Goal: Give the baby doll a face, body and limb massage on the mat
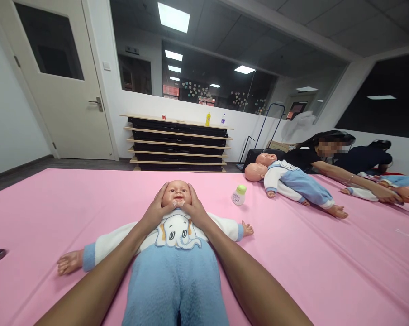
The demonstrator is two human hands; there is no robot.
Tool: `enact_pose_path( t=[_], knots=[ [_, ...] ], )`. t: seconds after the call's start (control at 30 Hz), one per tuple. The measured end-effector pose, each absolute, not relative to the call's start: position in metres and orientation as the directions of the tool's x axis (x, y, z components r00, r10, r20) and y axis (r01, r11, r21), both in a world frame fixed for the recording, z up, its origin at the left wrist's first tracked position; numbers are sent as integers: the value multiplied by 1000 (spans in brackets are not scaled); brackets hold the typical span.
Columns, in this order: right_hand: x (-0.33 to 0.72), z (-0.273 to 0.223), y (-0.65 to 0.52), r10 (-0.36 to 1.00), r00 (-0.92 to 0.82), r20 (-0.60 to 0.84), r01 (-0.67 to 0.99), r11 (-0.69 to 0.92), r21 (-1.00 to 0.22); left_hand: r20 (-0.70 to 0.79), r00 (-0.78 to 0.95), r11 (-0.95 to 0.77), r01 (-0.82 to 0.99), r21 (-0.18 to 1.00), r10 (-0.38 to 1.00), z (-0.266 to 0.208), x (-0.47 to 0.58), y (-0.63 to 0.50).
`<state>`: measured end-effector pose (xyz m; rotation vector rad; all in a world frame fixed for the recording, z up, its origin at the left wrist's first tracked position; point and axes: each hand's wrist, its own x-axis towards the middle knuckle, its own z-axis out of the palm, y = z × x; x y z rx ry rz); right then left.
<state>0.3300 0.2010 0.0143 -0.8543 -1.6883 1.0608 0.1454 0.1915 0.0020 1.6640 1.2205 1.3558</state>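
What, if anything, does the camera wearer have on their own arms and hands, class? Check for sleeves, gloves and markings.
The left hand and right hand are ungloved. No watch or bracelet shows. Both slim forearms are sleeveless to the picture's edge, without visible markings.
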Motion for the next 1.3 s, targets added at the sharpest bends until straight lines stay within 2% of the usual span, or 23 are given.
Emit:
enact_pose_path(
  t=[0.3, 0.57, 0.9, 1.13, 1.3],
  knots=[
    [330, 11, 208, 874, -323, 362, 73, 404, -912, 329, -23, -320, 170, 932, 944, 8, 147, 187],
    [330, 13, 204, 890, -313, 331, 104, 378, -920, 322, 18, -314, 281, 907, 947, 9, 148, 187],
    [330, 8, 209, 870, -317, 378, 80, 422, -903, 340, -19, -334, 141, 932, 940, 14, 150, 179],
    [330, 11, 206, 880, -327, 344, 73, 387, -919, 309, 35, -307, 260, 915, 950, 23, 151, 174],
    [330, 7, 212, 888, -327, 322, 74, 364, -928, 317, 23, -316, 170, 933, 948, 19, 150, 176]
  ],
)
